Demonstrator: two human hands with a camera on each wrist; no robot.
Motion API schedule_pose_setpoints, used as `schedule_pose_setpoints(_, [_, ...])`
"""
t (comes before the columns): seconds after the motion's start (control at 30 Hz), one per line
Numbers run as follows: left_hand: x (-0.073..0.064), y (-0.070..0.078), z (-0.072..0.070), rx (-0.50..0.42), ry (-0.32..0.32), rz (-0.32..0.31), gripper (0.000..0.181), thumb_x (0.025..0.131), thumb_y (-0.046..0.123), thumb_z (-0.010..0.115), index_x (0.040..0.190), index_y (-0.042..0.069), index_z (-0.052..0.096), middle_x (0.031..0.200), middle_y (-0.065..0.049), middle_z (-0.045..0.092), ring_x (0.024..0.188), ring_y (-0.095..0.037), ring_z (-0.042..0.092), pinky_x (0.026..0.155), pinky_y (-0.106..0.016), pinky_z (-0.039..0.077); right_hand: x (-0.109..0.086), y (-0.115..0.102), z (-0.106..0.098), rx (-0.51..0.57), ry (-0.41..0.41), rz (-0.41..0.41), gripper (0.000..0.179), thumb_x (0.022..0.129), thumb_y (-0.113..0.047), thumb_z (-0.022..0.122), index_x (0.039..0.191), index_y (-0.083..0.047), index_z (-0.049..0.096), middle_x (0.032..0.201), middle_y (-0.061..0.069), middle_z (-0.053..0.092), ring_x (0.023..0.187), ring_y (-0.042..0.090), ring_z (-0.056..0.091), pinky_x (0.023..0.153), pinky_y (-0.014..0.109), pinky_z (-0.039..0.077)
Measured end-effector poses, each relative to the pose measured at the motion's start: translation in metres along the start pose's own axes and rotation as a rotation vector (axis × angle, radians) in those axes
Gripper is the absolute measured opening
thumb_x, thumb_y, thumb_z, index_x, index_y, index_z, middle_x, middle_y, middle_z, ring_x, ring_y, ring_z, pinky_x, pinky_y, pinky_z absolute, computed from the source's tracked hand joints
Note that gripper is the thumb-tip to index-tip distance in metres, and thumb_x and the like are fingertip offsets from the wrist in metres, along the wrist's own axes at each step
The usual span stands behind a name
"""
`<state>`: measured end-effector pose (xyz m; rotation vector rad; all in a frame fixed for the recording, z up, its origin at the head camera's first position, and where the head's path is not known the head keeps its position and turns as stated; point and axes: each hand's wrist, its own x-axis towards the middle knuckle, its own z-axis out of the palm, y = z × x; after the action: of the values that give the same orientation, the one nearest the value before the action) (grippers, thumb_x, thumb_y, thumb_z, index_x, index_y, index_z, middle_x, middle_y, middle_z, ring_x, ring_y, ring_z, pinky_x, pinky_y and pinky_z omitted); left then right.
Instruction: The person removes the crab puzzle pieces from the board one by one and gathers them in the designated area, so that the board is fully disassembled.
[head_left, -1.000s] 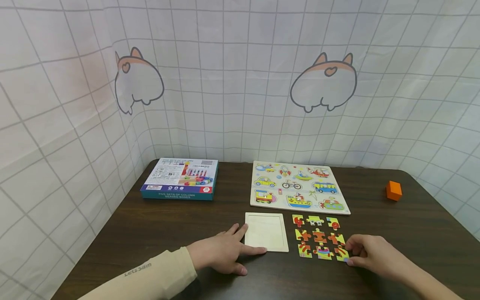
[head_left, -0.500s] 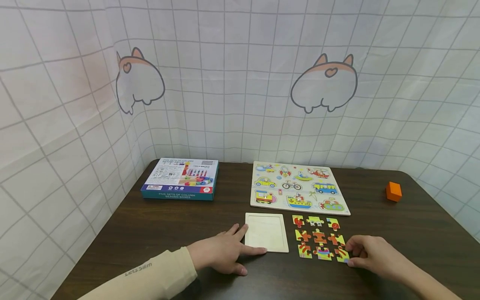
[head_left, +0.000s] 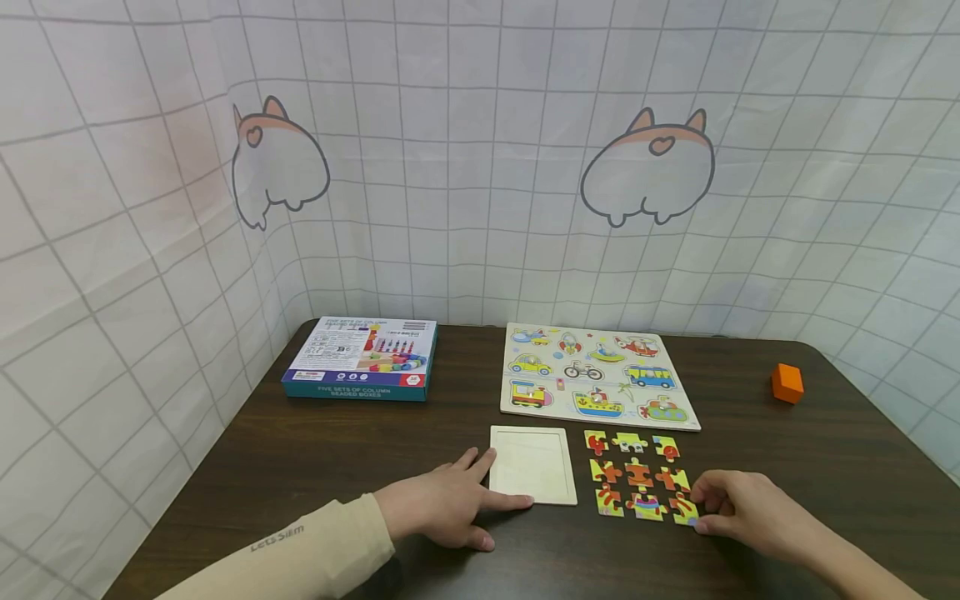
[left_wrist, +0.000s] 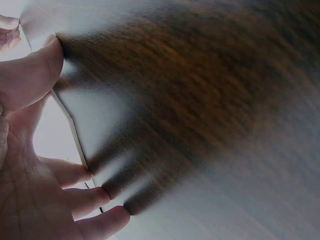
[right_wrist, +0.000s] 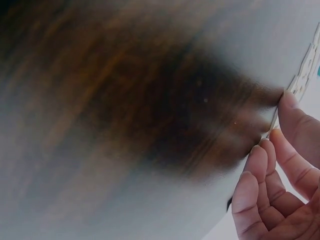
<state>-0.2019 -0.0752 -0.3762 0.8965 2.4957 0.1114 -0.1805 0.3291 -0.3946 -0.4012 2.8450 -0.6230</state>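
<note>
My left hand [head_left: 453,504] lies with its fingers spread at the left side and near left corner of a pale, shallow wooden puzzle tray [head_left: 531,462]. In the left wrist view the fingertips of that hand [left_wrist: 37,200] rest on the table along the tray's edge. Just right of the tray, several jigsaw pieces [head_left: 639,473] in yellow, red and orange sit in loose rows, slightly apart. At the near right corner piece [head_left: 683,510], my right hand [head_left: 742,508] pinches the edge between thumb and index finger. Its other fingers curl in, as the right wrist view shows.
Behind the pieces lies a vehicle puzzle board [head_left: 596,375]. A flat beaded-toy box [head_left: 362,358] is at the back left, and an orange block [head_left: 787,382] at the far right. A white checked cloth [head_left: 465,167] hangs behind the dark table [head_left: 322,454].
</note>
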Motion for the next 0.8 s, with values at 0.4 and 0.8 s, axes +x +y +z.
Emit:
schedule_pose_setpoints(0.4, [0.0013,-0.0004,-0.0001,-0.002,-0.003,0.003,0.063,0.095,0.044,0.070,0.148,0.061,0.039,0.171,-0.014,0.018,0.157,-0.042,0.020,0.121,-0.055,0.033,-0.0005,0.0009,-0.0008,0.009,-0.003,0.000,0.024,0.084,-0.025,0.084,0.097,-0.011,0.069,0.080,-0.007,0.062,0.069,-0.002,0.050,0.060,0.022,0.046])
schedule_pose_setpoints(0.8, [0.0016,-0.0023,0.0011,-0.009,-0.004,0.010,0.064,0.096,0.044,0.070,0.149,0.061,0.038,0.171,-0.015,0.017,0.157,-0.042,0.020,0.121,-0.056,0.033,-0.0022,-0.0003,-0.0035,0.014,0.028,0.056,0.005,0.097,-0.008,0.067,0.100,-0.011,0.069,0.086,-0.006,0.066,0.071,0.003,0.053,0.062,0.025,0.048])
